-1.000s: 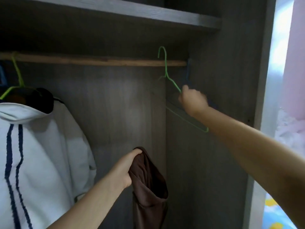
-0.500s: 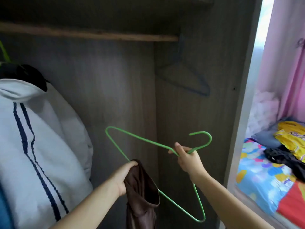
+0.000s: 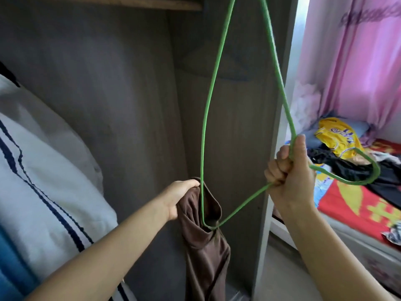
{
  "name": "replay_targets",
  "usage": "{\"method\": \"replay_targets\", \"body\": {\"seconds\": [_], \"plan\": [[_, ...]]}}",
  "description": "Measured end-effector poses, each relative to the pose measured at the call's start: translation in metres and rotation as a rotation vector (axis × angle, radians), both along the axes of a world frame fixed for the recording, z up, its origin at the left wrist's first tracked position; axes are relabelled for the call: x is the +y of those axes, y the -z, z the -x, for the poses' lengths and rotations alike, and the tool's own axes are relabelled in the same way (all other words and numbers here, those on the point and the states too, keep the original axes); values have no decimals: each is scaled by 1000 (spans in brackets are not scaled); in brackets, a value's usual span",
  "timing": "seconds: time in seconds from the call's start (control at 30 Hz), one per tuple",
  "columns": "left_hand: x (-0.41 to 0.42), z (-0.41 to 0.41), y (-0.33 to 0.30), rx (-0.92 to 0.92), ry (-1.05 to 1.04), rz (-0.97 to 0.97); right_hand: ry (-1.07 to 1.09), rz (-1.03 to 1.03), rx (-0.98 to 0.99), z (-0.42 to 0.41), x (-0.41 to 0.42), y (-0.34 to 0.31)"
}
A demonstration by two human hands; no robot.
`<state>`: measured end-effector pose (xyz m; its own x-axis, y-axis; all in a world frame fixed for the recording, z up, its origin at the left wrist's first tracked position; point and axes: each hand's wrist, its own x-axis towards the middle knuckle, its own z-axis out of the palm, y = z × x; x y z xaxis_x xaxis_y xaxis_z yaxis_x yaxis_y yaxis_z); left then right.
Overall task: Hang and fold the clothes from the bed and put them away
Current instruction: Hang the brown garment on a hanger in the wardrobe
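My left hand (image 3: 176,197) grips the top edge of a brown garment (image 3: 205,250) that hangs down inside the wardrobe. My right hand (image 3: 288,178) holds a green wire hanger (image 3: 205,118) at its neck, with the hook pointing right toward the bed. One corner of the hanger is tucked into the garment's opening; the rest of the frame rises up out of view.
A white jacket with navy stripes (image 3: 43,181) hangs at the left. A wooden rail (image 3: 152,3) runs along the top, and a blue hanger (image 3: 230,68) rests against the wardrobe's right wall. At right, the bed (image 3: 355,205) holds a yellow jersey (image 3: 336,137) and dark clothes by pink curtains.
The green hanger came off the rail and was brought down. It has turned upright, and one corner now sits inside the brown garment's opening. My view has dropped and shifted right.
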<state>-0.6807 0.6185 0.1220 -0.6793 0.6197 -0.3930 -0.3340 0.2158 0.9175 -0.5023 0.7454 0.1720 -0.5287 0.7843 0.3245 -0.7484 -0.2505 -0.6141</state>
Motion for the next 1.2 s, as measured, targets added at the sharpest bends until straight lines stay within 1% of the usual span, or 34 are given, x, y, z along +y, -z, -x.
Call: {"method": "replay_targets", "body": {"seconds": [0.07, 0.13, 0.2, 0.27, 0.33, 0.43, 0.5, 0.6, 0.67, 0.73, 0.8, 0.87, 0.97, 1.03, 1.1, 1.2], "plan": [[1, 3, -3, -1, -8, 3, 14, 37, 84, -13, 2, -20], [4, 1, -5, -17, -7, -10, 31, 31, 144, -19, 3, -32], [11, -4, -9, -8, -13, -49, 65, 6, 147, -16, -4, -30], [18, -7, -18, 15, -37, -100, 97, -23, 92, -6, -16, -11], [23, -7, -31, 33, -52, -159, 76, -87, -19, 5, -28, 19], [24, 10, -43, 95, -101, -158, -62, -261, -260, 10, -25, 50], [19, 24, -46, 131, -191, -122, -191, -376, -439, 5, -6, 45], [10, 41, -38, 100, -314, -53, -339, -505, -684, -10, 21, 22], [8, 45, -25, 62, -329, -30, -357, -571, -784, -16, 32, 10], [12, 40, -14, 9, -302, -39, -341, -587, -891, -18, 35, 7], [21, 32, -7, 22, -263, -53, -300, -593, -966, -19, 33, 9], [32, 24, -7, 58, -216, -102, -236, -545, -933, -19, 31, 7], [46, 16, -15, 116, -126, -150, -174, -415, -727, -26, 33, -13], [52, 11, -23, 87, -78, -178, -198, -376, -610, -28, 33, -25], [56, 5, -32, -3, -37, -212, -242, -370, -588, -27, 27, -25], [48, 12, -45, -160, -25, -249, -300, -356, -689, -31, 21, -8]]}}
